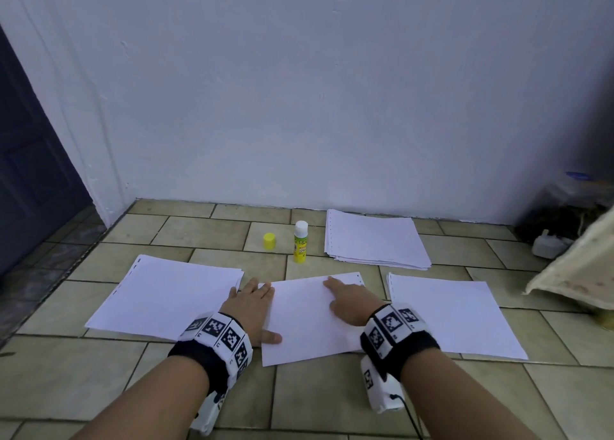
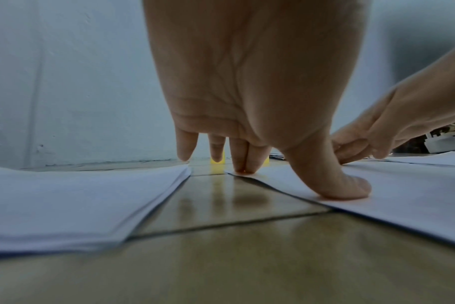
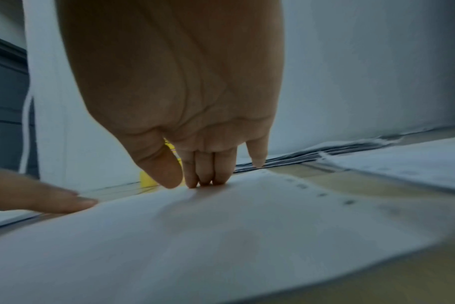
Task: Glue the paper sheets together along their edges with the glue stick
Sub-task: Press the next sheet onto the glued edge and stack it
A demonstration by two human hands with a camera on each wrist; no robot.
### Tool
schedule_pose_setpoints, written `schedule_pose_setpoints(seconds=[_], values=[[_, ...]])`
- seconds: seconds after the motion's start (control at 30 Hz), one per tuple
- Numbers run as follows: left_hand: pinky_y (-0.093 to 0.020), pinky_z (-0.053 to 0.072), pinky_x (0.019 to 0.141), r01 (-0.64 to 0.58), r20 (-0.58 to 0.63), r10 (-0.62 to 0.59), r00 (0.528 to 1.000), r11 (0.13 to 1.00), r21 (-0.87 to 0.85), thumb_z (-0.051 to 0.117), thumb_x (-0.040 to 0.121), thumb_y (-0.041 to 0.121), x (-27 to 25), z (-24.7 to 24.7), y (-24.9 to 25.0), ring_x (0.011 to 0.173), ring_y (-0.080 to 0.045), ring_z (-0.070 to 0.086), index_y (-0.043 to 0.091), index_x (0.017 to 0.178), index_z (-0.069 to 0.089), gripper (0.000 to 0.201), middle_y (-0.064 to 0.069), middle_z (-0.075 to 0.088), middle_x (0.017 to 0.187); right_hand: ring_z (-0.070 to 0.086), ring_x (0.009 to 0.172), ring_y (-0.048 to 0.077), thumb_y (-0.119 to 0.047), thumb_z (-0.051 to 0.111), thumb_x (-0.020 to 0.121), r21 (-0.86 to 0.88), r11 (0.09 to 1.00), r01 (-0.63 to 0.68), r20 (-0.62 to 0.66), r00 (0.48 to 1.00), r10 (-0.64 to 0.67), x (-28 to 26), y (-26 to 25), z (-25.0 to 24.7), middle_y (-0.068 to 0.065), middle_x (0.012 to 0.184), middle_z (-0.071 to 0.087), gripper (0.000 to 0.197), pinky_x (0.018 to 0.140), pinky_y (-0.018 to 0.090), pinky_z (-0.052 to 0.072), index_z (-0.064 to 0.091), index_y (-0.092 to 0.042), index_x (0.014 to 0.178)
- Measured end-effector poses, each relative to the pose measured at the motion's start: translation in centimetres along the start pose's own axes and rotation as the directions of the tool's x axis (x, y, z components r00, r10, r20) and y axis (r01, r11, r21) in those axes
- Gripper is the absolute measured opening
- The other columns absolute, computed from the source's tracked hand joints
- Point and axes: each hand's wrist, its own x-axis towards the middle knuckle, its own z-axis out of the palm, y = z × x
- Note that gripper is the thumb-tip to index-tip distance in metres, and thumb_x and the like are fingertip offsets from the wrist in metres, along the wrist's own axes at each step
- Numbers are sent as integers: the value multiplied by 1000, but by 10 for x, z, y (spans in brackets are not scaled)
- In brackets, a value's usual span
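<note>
The middle sheet (image 1: 309,320) lies flat on the floor (image 1: 309,403). The left hand (image 1: 251,308) presses its edge with straight fingers and thumb. The right hand (image 1: 352,301) presses its far edge, fingers together. The open glue stick (image 1: 301,242) stands behind; its label is too small to read.

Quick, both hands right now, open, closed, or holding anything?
Left hand: open, fingers and thumb pressing the left edge of the middle sheet.
Right hand: open, straight fingers pressing the same sheet near its far edge.
</note>
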Motion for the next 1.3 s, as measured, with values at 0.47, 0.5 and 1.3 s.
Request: schedule_pose_setpoints(seconds=[0.47, 0.5, 1.3], values=[[-35, 34, 98, 14, -133, 4, 991, 992, 128, 48, 92, 56, -6, -22, 21, 124, -22, 40, 10, 126, 52, 58, -6, 48, 130, 30, 131, 32, -32, 62, 89, -295, 938, -181, -141, 979, 144, 16, -4, 14, 14, 139, 36, 56, 103, 39, 38, 42, -12, 137], [-35, 34, 99, 3, -148, 15, 989, 993, 120, 48, 94, 52, -6, -22, 24, 124, -23, 40, 9, 128, 50, 54, -6, 47, 131, 34, 128, 33, -25, 57, 91, -284, 943, -172, -130, 982, 140, 18, -7, 16, 15, 137, 38, 47, 103, 38, 37, 45, -9, 133], [-40, 13, 120, -154, -89, 153, 984, 988, 3, 49, 87, 64, 2, 1, 19, 149, -17, 4, 6, 153, 1, 100, -4, -2, 162, 23, 144, 17, -44, 54, 92, -59, 995, 84, -86, 992, -89, 17, 1, 17, -5, 160, 12, 72, 119, 42, 14, 21, -21, 151]])
